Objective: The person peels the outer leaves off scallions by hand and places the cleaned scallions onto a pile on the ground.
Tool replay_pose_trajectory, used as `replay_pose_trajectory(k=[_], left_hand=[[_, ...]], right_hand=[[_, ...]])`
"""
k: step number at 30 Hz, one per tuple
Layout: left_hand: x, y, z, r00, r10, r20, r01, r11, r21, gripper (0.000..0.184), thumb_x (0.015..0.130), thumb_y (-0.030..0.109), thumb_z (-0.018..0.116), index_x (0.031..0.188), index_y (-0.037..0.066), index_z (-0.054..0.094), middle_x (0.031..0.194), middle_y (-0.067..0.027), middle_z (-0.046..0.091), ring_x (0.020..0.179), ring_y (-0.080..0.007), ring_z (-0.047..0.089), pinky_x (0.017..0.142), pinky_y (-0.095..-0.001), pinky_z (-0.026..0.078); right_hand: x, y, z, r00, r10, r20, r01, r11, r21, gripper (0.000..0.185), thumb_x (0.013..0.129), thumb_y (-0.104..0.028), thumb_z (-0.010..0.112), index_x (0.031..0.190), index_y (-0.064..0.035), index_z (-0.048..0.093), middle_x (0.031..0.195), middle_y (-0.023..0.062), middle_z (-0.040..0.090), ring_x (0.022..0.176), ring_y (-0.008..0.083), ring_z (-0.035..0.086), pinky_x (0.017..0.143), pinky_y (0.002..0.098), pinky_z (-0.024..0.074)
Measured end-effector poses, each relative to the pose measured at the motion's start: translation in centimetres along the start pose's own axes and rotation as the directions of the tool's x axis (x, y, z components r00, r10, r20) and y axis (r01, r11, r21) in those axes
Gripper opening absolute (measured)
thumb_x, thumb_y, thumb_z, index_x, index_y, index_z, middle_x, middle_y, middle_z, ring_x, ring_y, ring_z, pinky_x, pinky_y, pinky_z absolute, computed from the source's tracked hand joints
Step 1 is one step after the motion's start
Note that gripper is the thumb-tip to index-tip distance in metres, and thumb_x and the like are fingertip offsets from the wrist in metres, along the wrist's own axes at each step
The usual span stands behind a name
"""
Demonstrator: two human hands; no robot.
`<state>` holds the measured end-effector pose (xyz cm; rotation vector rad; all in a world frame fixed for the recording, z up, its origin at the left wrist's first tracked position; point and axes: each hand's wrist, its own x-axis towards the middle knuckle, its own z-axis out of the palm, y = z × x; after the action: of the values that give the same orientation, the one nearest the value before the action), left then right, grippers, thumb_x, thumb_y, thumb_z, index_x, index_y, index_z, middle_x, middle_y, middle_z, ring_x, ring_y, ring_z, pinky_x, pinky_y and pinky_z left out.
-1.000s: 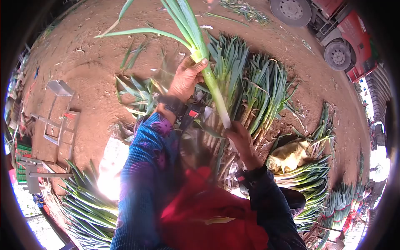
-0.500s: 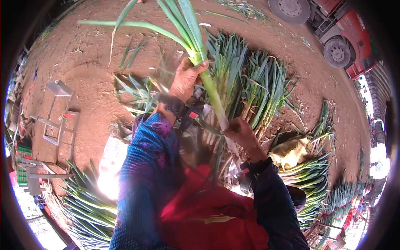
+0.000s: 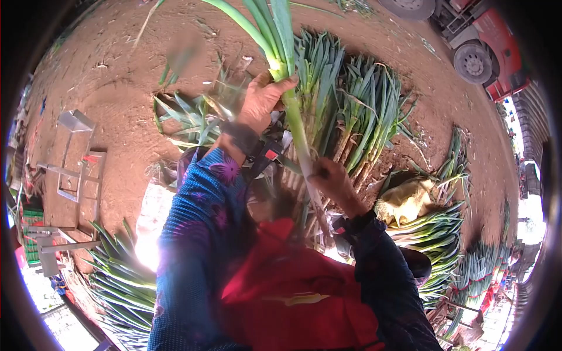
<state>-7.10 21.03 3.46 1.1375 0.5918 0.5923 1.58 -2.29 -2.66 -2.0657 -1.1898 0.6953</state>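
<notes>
A long leek (image 3: pixel 300 131) slants through the middle of the head view, its green leaves at the top and its pale stalk running down to the right. My left hand (image 3: pixel 262 105) is wrapped around it just below where the leaves fan out. My right hand (image 3: pixel 333 182) is closed, with curled fingers against the pale lower stalk; exactly what they pinch is partly hidden. Behind the held leek stand upright leeks (image 3: pixel 316 82), and another leek bundle (image 3: pixel 372 111) leans beside them.
Leek piles lie at the lower left (image 3: pixel 120 281) and lower right (image 3: pixel 436 251). A yellowish sack (image 3: pixel 407 202) rests near my right arm. Loose leaves (image 3: pixel 190 120) lie on the dirt at left, past which stands a metal frame (image 3: pixel 76 175). A red truck (image 3: pixel 497 50) is at upper right.
The leek has shifted slightly and stands a little steeper, still in my left hand. My right hand has moved slightly left along the pale stalk, fingers still curled.
</notes>
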Motion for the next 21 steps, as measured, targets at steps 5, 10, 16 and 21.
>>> replay_pose_trajectory(k=[5, 10, 16, 21], left_hand=[[0.8, -0.7, 0.0, 0.997, 0.003, -0.077, -0.005, 1.0, -0.02, 0.035, 0.075, 0.024, 0.077, 0.105, 0.01, 0.062, 0.086, 0.0008, 0.064, 0.072, -0.0096, 0.057, 0.056, -0.0265, 0.044], [0.8, -1.2, 0.4, 0.983, 0.03, -0.182, -0.037, 0.999, -0.038, 0.029, 0.078, 0.026, 0.072, 0.103, 0.013, 0.063, 0.088, 0.0019, 0.063, 0.078, -0.0124, 0.058, 0.058, -0.0288, 0.045], [0.9, -0.6, -0.8, 0.973, 0.016, -0.231, -0.037, 0.995, -0.088, 0.028, 0.08, 0.024, 0.071, 0.105, 0.013, 0.063, 0.089, 0.0014, 0.062, 0.078, -0.0129, 0.058, 0.057, -0.0273, 0.045], [2.3, -0.6, -3.0, 0.966, 0.031, -0.258, -0.037, 0.999, -0.018, 0.028, 0.08, 0.025, 0.073, 0.103, 0.015, 0.063, 0.088, 0.0021, 0.062, 0.078, -0.0124, 0.059, 0.058, -0.0278, 0.044]], right_hand=[[-0.4, -0.1, 1.2, 0.922, -0.272, -0.274, 0.24, 0.96, -0.148, 0.012, 0.07, -0.006, 0.063, 0.078, -0.0024, 0.055, 0.073, 0.0121, 0.057, 0.062, 0.0262, 0.059, 0.057, 0.0356, 0.0471], [-2.2, -1.7, 2.1, 0.877, -0.437, -0.199, 0.349, 0.865, -0.359, 0.006, 0.072, 0.001, 0.057, 0.075, -0.0025, 0.053, 0.07, 0.0136, 0.056, 0.062, 0.0317, 0.06, 0.054, 0.0369, 0.0488], [-2.8, 0.9, -0.8, 0.914, -0.106, -0.391, 0.252, 0.904, 0.344, 0.006, 0.077, -0.006, 0.063, 0.079, -0.0045, 0.057, 0.074, 0.0069, 0.061, 0.068, 0.0184, 0.062, 0.062, 0.0305, 0.0498], [-4.2, 3.4, -4.6, 0.92, 0.275, -0.278, 0.037, 0.648, 0.761, 0.01, 0.083, -0.009, 0.061, 0.09, -0.004, 0.057, 0.071, 0.0012, 0.057, 0.067, 0.0142, 0.059, 0.06, 0.0266, 0.0457]])
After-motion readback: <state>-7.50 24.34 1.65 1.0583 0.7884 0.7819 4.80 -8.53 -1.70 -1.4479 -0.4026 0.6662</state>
